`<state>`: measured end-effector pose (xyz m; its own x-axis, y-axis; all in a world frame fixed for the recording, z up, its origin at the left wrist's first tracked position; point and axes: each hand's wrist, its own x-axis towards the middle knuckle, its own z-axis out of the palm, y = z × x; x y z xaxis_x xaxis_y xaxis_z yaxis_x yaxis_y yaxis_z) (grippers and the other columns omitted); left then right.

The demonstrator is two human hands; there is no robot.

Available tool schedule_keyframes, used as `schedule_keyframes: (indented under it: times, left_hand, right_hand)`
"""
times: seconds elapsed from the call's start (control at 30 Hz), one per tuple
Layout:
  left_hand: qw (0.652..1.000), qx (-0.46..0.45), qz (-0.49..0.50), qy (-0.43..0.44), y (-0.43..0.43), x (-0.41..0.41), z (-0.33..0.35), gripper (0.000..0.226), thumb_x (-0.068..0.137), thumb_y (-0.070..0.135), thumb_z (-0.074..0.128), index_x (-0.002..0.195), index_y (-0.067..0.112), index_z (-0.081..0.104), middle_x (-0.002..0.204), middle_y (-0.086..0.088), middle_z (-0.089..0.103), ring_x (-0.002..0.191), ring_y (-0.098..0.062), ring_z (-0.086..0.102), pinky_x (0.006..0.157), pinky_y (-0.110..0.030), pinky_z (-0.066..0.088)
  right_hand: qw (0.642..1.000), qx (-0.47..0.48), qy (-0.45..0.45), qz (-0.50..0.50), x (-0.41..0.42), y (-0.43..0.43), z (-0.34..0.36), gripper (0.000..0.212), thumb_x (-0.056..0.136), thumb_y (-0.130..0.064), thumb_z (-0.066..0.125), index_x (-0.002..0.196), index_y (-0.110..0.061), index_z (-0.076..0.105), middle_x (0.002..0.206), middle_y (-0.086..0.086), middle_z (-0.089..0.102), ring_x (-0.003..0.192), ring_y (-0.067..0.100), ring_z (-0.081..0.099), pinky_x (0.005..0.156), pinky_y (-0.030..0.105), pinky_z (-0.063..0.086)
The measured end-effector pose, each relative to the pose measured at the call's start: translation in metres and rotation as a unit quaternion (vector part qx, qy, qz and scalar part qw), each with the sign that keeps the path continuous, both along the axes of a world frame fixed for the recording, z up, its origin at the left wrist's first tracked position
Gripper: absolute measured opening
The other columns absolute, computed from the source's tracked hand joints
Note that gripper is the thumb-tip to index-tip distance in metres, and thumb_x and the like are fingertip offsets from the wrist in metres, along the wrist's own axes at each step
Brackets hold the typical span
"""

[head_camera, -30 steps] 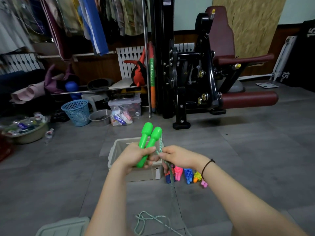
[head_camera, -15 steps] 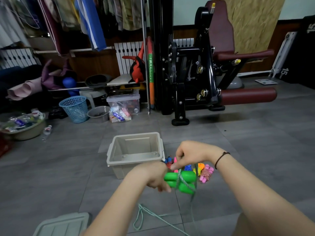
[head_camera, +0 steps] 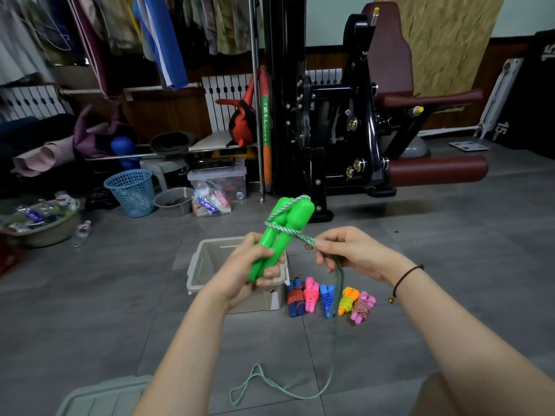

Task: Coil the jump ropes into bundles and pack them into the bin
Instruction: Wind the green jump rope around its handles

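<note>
Near left: 1 lid [head_camera: 102, 396] on floor. 1 rope [head_camera: 304, 237], tail loose on floor. Left hand [head_camera: 249, 265] fingers clenched round 2 green handles [head_camera: 285, 229], upright over 1 bin [head_camera: 210, 259]. Right hand [head_camera: 354, 250] pinching rope. 5 coiled bundles [head_camera: 327, 298] right of bin. Vs 0.5 s ago: handles raised, were horizontal.

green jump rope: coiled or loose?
Mostly loose: the green rope makes a turn or two around the green handles; the rest hangs from the right hand onto the floor.
</note>
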<state>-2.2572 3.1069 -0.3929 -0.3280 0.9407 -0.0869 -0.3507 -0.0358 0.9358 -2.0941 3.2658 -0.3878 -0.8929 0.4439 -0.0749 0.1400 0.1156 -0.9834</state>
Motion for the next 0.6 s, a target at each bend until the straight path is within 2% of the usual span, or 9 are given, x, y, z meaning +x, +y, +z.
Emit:
schedule_keyframes:
  times: [0.1, 0.17, 0.27, 0.3, 0.37, 0.43, 0.5, 0.6]
  left_hand:
    - [0.995, 0.016, 0.091, 0.032, 0.004, -0.009, -0.007, 0.014, 0.092, 0.001, 0.050, 0.094, 0.011, 0.040, 0.084, -0.019, 0.065, 0.051, -0.015, 0.048, 0.040, -0.020, 0.034]
    - [0.981, -0.007, 0.174, 0.080, 0.006, -0.018, -0.013, 0.014, 0.090, 0.006, 0.059, 0.098, 0.009, 0.048, 0.092, -0.022, 0.067, 0.052, -0.015, 0.053, 0.042, -0.021, 0.040]
    - [0.931, -0.053, 0.273, 0.237, 0.006, -0.027, -0.016, 0.016, 0.084, 0.018, 0.070, 0.097, 0.024, 0.065, 0.092, -0.007, 0.069, 0.057, -0.012, 0.057, 0.055, -0.026, 0.049]
    - [0.908, -0.057, 0.284, 0.303, 0.004, -0.028, -0.015, 0.017, 0.082, 0.020, 0.072, 0.096, 0.029, 0.067, 0.089, -0.001, 0.068, 0.062, -0.010, 0.056, 0.062, -0.023, 0.048]
    - [0.861, -0.063, 0.267, 0.428, 0.001, -0.028, -0.012, 0.021, 0.081, 0.025, 0.073, 0.100, 0.033, 0.068, 0.085, 0.007, 0.068, 0.069, -0.007, 0.056, 0.062, -0.014, 0.042]
    - [0.835, -0.073, 0.214, 0.502, 0.000, -0.028, -0.015, 0.024, 0.081, 0.030, 0.072, 0.103, 0.038, 0.069, 0.087, 0.010, 0.068, 0.079, -0.009, 0.059, 0.067, -0.017, 0.043]
    - [0.825, -0.085, 0.147, 0.538, 0.003, -0.028, -0.021, 0.022, 0.080, 0.040, 0.069, 0.101, 0.048, 0.066, 0.094, 0.017, 0.069, 0.092, -0.009, 0.062, 0.080, -0.029, 0.048]
    - [0.818, -0.098, 0.063, 0.564, 0.005, -0.025, -0.026, 0.017, 0.086, 0.049, 0.055, 0.101, 0.050, 0.063, 0.101, 0.022, 0.068, 0.101, -0.004, 0.060, 0.090, -0.031, 0.047]
  right_hand:
    - [1.000, 0.017, -0.016, 0.006, -0.001, -0.005, 0.003, 0.020, 0.095, -0.010, 0.052, 0.106, 0.001, 0.064, 0.072, 0.004, 0.066, 0.056, 0.012, 0.056, 0.061, 0.024, 0.050]
    - [0.999, 0.019, -0.027, 0.007, -0.001, -0.007, 0.004, 0.019, 0.094, -0.011, 0.055, 0.104, 0.002, 0.065, 0.070, 0.005, 0.066, 0.056, 0.013, 0.058, 0.060, 0.025, 0.051]
    - [0.998, 0.026, -0.050, 0.022, -0.001, -0.010, 0.003, 0.016, 0.091, -0.012, 0.059, 0.099, -0.001, 0.066, 0.072, 0.005, 0.069, 0.056, 0.014, 0.060, 0.059, 0.027, 0.051]
    - [0.998, 0.025, -0.057, 0.028, 0.000, -0.010, 0.002, 0.016, 0.090, -0.013, 0.061, 0.099, 0.000, 0.066, 0.073, 0.006, 0.070, 0.057, 0.015, 0.060, 0.060, 0.027, 0.051]
    - [0.997, 0.030, -0.065, 0.034, 0.001, -0.011, 0.003, 0.017, 0.088, -0.015, 0.064, 0.096, -0.001, 0.067, 0.074, 0.007, 0.071, 0.057, 0.016, 0.060, 0.060, 0.027, 0.051]
    - [0.996, 0.044, -0.065, 0.030, 0.003, -0.011, 0.005, 0.012, 0.086, -0.016, 0.066, 0.090, -0.004, 0.069, 0.071, 0.007, 0.070, 0.055, 0.015, 0.058, 0.057, 0.025, 0.050]
    - [0.996, 0.059, -0.065, 0.022, 0.004, -0.010, 0.005, 0.010, 0.085, -0.016, 0.067, 0.085, -0.007, 0.070, 0.067, 0.006, 0.069, 0.053, 0.013, 0.056, 0.055, 0.022, 0.049]
    - [0.993, 0.102, -0.059, -0.008, 0.004, -0.008, 0.004, 0.013, 0.085, -0.019, 0.069, 0.080, -0.007, 0.071, 0.062, 0.004, 0.066, 0.053, 0.012, 0.053, 0.056, 0.022, 0.047]
